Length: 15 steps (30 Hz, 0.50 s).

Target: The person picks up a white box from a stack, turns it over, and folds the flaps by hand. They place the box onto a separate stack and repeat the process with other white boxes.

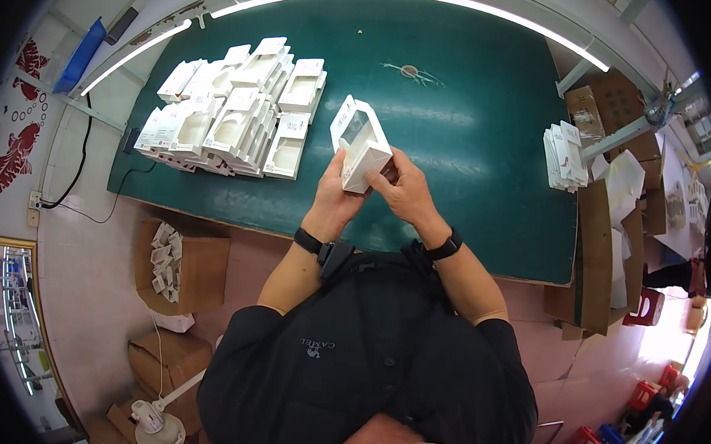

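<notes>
A white window box (365, 160), opened out into its boxy shape, is held tilted above the near edge of the green table. My left hand (334, 193) grips its lower left side, with the thumb along the front. On the other side, my right hand (405, 189) has its thumb and fingers closed on the box's lower right end. The clear or cut-out window faces up and to the left. Fingers behind the box are partly hidden.
Stacks of white window boxes (240, 115) cover the table's left part. Several flat white cartons (566, 157) lie at the right edge of the green table (484, 221). Open cardboard boxes stand on the floor at left (200, 266) and right (591, 258). A ring-shaped item (409, 70) lies far back.
</notes>
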Each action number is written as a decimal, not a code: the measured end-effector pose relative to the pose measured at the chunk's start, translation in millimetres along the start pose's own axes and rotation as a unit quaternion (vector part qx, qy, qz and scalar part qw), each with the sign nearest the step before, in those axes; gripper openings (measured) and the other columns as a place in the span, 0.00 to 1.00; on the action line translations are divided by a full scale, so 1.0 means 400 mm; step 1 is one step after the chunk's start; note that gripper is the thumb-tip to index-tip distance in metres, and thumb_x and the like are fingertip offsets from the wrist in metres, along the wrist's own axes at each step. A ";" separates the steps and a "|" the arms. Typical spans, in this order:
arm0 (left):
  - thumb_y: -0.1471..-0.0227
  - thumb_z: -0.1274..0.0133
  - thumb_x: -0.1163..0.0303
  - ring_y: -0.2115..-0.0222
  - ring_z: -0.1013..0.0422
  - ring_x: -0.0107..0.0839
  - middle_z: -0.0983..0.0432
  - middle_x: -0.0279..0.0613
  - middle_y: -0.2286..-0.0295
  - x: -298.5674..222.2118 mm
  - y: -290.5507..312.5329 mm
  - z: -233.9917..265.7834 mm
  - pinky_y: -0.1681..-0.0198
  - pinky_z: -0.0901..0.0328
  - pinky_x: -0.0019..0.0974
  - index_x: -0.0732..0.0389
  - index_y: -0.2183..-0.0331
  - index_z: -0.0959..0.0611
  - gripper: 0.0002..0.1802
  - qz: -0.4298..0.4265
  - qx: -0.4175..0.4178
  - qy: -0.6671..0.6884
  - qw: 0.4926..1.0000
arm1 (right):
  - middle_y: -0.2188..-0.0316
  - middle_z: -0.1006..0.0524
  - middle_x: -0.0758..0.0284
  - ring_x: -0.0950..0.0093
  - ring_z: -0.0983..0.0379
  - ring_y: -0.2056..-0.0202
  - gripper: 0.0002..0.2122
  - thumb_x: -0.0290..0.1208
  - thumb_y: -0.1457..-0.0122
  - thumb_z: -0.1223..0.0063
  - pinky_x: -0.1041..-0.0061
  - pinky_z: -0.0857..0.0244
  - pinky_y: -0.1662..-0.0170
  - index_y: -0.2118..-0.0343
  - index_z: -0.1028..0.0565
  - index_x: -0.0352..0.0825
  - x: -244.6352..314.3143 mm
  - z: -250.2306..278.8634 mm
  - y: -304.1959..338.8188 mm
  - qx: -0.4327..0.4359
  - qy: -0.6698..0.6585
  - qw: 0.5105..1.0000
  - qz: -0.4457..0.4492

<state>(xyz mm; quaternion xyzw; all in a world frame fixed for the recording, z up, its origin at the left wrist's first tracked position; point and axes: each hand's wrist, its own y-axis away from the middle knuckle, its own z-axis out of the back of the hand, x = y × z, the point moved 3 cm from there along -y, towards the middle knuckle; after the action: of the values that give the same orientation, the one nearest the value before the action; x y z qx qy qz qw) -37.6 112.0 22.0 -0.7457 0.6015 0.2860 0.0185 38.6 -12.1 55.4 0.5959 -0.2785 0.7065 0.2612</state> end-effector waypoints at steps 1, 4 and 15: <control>0.31 0.68 0.51 0.49 0.31 0.37 0.29 0.40 0.49 -0.003 0.002 0.005 0.45 0.36 0.43 0.57 0.42 0.32 0.26 -0.005 -0.003 0.004 1.000 | 0.63 0.22 0.67 0.82 0.27 0.68 0.26 0.33 0.44 0.36 0.80 0.31 0.63 0.44 0.31 0.29 0.004 -0.009 -0.003 0.000 0.002 1.000 0.001; 0.32 0.65 0.51 0.48 0.32 0.37 0.29 0.40 0.49 0.000 -0.008 0.021 0.45 0.37 0.45 0.56 0.42 0.32 0.26 -0.016 -0.010 -0.011 1.000 | 0.62 0.23 0.61 0.70 0.25 0.65 0.26 0.35 0.48 0.34 0.71 0.30 0.61 0.48 0.28 0.30 0.027 -0.024 -0.011 -0.050 0.108 0.989 0.087; 0.36 0.54 0.50 0.46 0.33 0.39 0.31 0.42 0.46 -0.025 0.010 0.000 0.47 0.35 0.51 0.58 0.42 0.33 0.29 -0.016 -0.024 -0.089 0.996 | 0.56 0.24 0.60 0.59 0.28 0.53 0.22 0.29 0.55 0.35 0.65 0.32 0.52 0.54 0.25 0.34 0.023 0.015 -0.018 -0.120 0.265 0.930 0.223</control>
<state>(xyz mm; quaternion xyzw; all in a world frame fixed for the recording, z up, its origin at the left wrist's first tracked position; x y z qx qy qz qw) -42.4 120.0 27.7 -0.7268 0.5789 0.3649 0.0588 46.3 -11.0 65.6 0.2737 -0.4072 0.8401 0.2311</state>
